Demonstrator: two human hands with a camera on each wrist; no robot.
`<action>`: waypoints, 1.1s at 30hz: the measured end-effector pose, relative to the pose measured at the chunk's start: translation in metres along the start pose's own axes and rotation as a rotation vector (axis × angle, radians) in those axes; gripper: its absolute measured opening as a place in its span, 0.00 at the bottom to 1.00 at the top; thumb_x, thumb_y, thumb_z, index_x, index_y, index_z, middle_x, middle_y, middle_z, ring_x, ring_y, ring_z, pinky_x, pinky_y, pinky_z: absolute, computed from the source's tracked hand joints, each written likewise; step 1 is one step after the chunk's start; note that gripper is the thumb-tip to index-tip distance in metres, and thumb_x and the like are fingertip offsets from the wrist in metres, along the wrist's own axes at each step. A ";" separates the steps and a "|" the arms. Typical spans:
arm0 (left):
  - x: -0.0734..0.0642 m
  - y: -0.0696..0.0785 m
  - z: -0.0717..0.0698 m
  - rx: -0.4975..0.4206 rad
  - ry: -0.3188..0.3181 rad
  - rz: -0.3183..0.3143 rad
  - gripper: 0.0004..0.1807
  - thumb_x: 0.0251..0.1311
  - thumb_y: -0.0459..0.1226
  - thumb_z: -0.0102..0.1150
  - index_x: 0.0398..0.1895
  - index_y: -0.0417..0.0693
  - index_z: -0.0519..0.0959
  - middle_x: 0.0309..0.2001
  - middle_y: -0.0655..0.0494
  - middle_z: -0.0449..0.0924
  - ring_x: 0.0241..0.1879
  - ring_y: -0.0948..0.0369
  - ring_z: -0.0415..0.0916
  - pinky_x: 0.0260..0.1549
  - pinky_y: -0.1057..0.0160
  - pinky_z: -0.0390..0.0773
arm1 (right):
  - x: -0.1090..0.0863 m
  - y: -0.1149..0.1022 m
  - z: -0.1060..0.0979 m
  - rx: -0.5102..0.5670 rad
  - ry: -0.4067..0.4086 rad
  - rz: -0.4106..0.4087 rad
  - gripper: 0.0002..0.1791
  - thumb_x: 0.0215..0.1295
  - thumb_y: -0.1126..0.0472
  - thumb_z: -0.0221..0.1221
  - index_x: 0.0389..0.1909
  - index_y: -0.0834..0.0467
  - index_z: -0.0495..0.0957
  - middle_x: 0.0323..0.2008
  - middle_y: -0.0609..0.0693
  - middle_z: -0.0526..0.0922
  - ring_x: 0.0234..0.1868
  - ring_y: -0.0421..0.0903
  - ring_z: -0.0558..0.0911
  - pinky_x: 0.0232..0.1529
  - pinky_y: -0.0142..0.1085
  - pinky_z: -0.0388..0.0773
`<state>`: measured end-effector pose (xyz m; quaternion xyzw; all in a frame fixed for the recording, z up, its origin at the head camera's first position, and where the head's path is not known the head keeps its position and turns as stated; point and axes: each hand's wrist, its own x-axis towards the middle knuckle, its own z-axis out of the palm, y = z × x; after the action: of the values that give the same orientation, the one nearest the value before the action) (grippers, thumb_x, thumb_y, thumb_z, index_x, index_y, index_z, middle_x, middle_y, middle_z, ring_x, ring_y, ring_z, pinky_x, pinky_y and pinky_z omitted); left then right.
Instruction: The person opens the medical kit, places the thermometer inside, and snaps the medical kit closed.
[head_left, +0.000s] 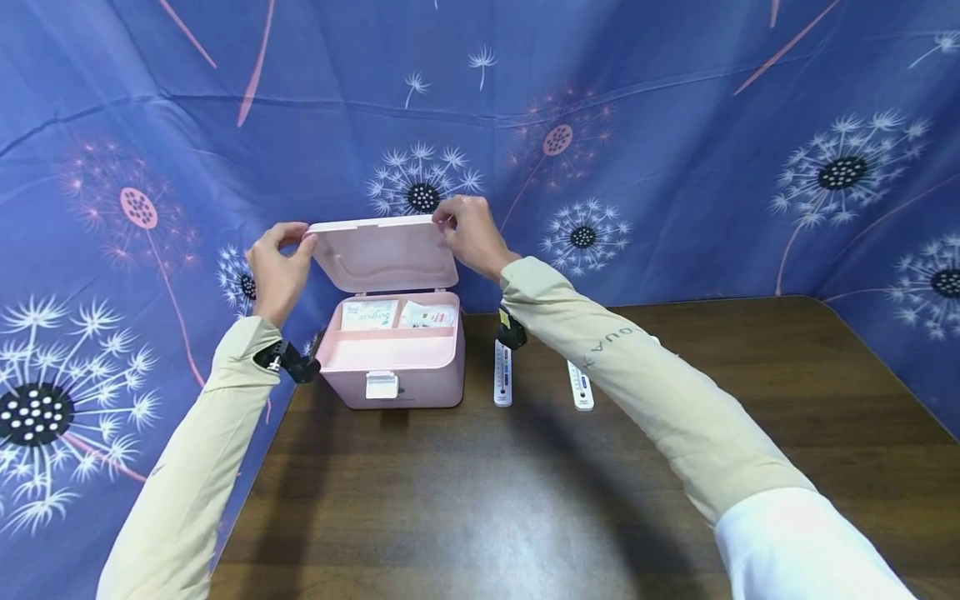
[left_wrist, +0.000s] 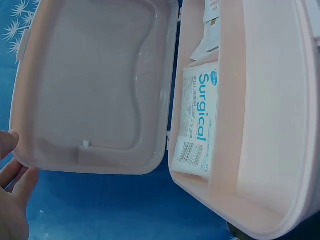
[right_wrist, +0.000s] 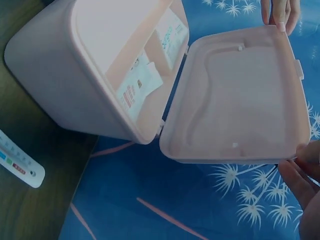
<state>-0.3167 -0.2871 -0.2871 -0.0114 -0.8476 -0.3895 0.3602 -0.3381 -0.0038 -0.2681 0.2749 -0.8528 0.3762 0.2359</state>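
A pink plastic storage box [head_left: 397, 392] stands on the table with its hinged lid [head_left: 390, 254] raised. My left hand [head_left: 279, 271] pinches the lid's left corner between thumb and fingers. At the opposite corner my right hand [head_left: 474, 235] grips the lid's edge, as the right wrist view also shows. Inside, a white packet printed "Surgical" [left_wrist: 199, 120] lies in the rear left compartment. Another white packet with red print [right_wrist: 134, 92] occupies the rear right one. The wide front compartment [head_left: 390, 350] shows a bare floor. A white latch [head_left: 382, 385] hangs at the box's front.
To the right of the box a white thermometer [head_left: 502, 379] lies on the brown wooden table [head_left: 450, 517]. A second thermometer [head_left: 581, 387] is farther right, partly hidden by my right sleeve. A blue dandelion-patterned cloth [head_left: 675, 167] hangs behind the table.
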 end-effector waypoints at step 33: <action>-0.001 0.002 0.002 -0.038 -0.117 -0.062 0.28 0.50 0.25 0.47 0.57 0.43 0.77 0.52 0.44 0.73 0.52 0.54 0.72 0.53 0.61 0.73 | -0.011 0.003 0.006 -0.043 -0.064 -0.001 0.24 0.54 0.77 0.53 0.55 0.68 0.75 0.46 0.61 0.81 0.43 0.52 0.78 0.44 0.37 0.75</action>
<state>-0.3170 -0.2838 -0.2870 -0.0149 -0.8595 -0.4153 0.2974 -0.3329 -0.0040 -0.2802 0.2820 -0.8677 0.3488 0.2143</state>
